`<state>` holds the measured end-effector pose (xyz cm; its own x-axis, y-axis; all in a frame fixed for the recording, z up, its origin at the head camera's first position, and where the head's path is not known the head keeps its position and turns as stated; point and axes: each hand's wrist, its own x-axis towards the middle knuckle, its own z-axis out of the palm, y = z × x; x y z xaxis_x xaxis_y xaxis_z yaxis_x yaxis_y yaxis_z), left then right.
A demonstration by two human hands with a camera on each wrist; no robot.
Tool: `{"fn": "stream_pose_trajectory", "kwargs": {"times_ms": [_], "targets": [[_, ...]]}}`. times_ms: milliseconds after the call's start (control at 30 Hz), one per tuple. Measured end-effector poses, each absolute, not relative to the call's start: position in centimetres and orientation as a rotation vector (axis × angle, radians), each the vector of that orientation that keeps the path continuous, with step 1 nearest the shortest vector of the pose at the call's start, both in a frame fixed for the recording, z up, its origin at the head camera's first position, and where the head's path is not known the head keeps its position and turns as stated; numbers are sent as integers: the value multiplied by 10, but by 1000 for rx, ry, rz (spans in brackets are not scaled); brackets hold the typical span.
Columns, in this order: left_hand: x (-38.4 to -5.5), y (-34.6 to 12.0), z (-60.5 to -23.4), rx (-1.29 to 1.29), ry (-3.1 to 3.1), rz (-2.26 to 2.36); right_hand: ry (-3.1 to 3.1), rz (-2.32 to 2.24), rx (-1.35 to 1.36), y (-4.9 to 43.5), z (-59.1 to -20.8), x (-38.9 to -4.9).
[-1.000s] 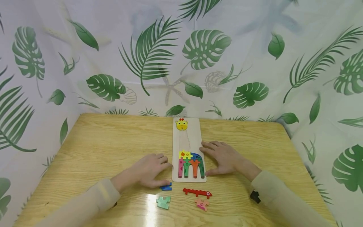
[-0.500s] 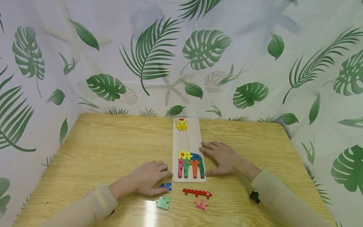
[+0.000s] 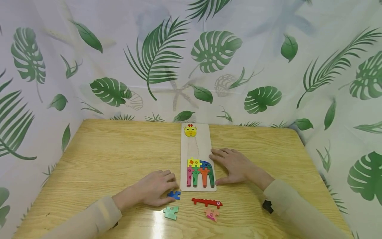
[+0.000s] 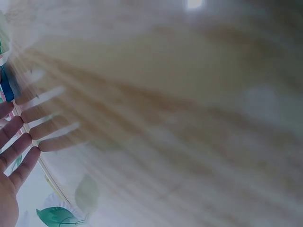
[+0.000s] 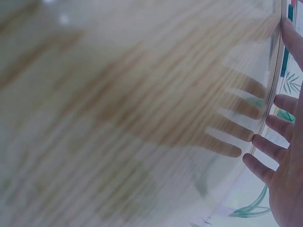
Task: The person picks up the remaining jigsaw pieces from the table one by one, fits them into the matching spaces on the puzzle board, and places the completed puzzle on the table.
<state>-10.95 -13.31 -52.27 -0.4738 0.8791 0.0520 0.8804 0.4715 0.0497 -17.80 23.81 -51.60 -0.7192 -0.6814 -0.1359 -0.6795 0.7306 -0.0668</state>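
A pale wooden puzzle board (image 3: 204,139) carries a giraffe's yellow head (image 3: 190,130) at its far end. Nearer to me, coloured body and leg pieces (image 3: 204,176) fill its lower part. Around a loose blue puzzle piece (image 3: 176,195), just left of the board's near corner, lie the spread thumb and fingers of my left hand (image 3: 156,188). The blue piece (image 4: 6,85) also shows beside its fingertips in the left wrist view. My right hand (image 3: 234,167) rests on the table with extended fingers, its fingertips and thumb at the board's right edge.
Before the board lie a red caterpillar-shaped piece (image 3: 206,202), a green puzzle piece (image 3: 171,213) and a pink-orange piece (image 3: 211,215). The wooden table (image 3: 128,146) meets a leaf-print cloth (image 3: 167,66) at the back and sides.
My left hand has drawn back slightly toward me, its thumb sliding off the blue piece so more of it shows. The right hand stays at the board's edge.
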Motion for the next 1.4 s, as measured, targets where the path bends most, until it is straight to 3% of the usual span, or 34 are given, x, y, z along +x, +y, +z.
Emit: {"fn": "stream_pose_trajectory", "kwargs": {"times_ms": [1400], "targets": [[-124, -158, -523, -1490, -2712, -171, 2770, -31, -1083, 239, -515, -178]]}}
